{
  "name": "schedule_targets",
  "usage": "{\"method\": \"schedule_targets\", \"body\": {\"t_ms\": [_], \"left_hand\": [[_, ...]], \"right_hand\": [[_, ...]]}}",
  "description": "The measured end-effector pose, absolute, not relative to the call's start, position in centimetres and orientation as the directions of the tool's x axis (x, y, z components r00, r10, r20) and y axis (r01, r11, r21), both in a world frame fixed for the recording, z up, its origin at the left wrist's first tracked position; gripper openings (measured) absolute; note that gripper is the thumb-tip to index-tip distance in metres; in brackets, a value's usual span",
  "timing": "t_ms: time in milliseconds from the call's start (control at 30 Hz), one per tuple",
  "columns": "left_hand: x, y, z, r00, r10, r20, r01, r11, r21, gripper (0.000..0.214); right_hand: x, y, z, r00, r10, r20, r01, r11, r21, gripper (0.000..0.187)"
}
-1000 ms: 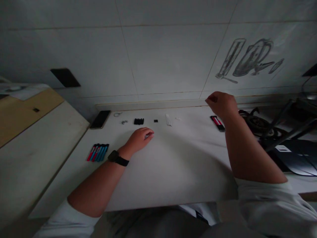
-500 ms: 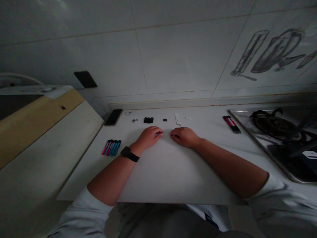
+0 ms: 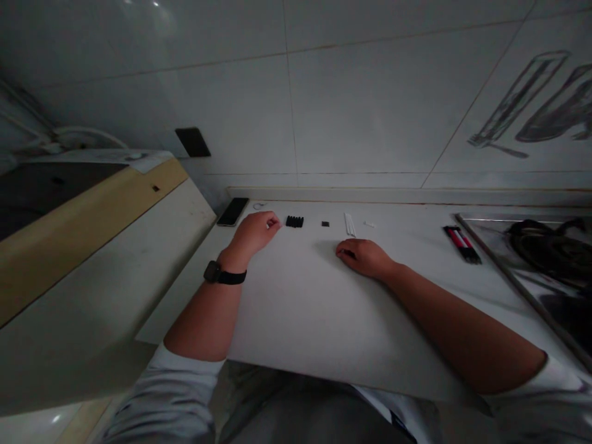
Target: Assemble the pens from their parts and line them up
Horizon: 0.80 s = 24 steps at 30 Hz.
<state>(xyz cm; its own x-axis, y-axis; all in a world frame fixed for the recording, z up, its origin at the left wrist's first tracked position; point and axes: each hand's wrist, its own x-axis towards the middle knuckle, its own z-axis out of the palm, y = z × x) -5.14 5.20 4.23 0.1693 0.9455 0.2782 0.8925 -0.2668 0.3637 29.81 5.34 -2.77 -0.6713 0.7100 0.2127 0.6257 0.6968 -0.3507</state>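
My left hand (image 3: 256, 234), with a dark watch (image 3: 213, 272) on its wrist, is at the back left of the white worktop (image 3: 296, 308). Its fingers are pinched together over the spot of the small metal pieces, which it now covers; what it holds, if anything, is hidden. Just right of its fingertips lies a row of small black parts (image 3: 295, 221). My right hand (image 3: 365, 256) rests on the worktop with curled fingers, their contents hard to make out. Behind it lie thin white sticks (image 3: 349, 224), a small dark square piece (image 3: 325, 224) and tiny white bits (image 3: 369, 224).
A phone (image 3: 233, 211) lies at the back left corner, near a small ring-like item (image 3: 259, 205). Black and red pen-like pieces (image 3: 462, 245) lie at the right, beside a gas stove (image 3: 550, 246). A slanted white panel (image 3: 115, 271) borders the left side.
My left hand has moved away from the right hand, left and back to the small metal pieces. My right hand stays about in place on the worktop. The view has shifted left.
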Motion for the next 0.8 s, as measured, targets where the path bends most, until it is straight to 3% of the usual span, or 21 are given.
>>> {"method": "schedule_targets", "body": {"t_ms": [133, 200, 367, 600, 800], "left_hand": [[-9.6, 5.5, 4.1, 0.064, 0.986, 0.156, 0.966, -0.101, 0.238, 0.011], [-11.6, 5.4, 3.9, 0.005, 1.000, -0.006, 0.990, -0.005, 0.144, 0.011], [-14.0, 5.1, 3.8, -0.063, 0.965, -0.253, 0.990, 0.093, 0.108, 0.009], [-15.0, 6.0, 2.6, -0.076, 0.950, -0.304, 0.995, 0.093, 0.042, 0.036], [-14.1, 5.9, 3.1, -0.156, 0.900, -0.407, 0.987, 0.163, -0.017, 0.035]], "right_hand": [[29.8, 5.4, -2.7, -0.674, 0.710, 0.204, 0.627, 0.696, -0.349, 0.022], [29.7, 5.4, -2.8, -0.669, 0.715, 0.203, 0.636, 0.692, -0.343, 0.022], [29.7, 5.4, -3.0, -0.663, 0.722, 0.199, 0.645, 0.685, -0.339, 0.021], [29.7, 5.2, -2.6, -0.661, 0.725, 0.194, 0.651, 0.682, -0.332, 0.021], [29.7, 5.2, -2.6, -0.666, 0.723, 0.185, 0.651, 0.684, -0.328, 0.021]]}}
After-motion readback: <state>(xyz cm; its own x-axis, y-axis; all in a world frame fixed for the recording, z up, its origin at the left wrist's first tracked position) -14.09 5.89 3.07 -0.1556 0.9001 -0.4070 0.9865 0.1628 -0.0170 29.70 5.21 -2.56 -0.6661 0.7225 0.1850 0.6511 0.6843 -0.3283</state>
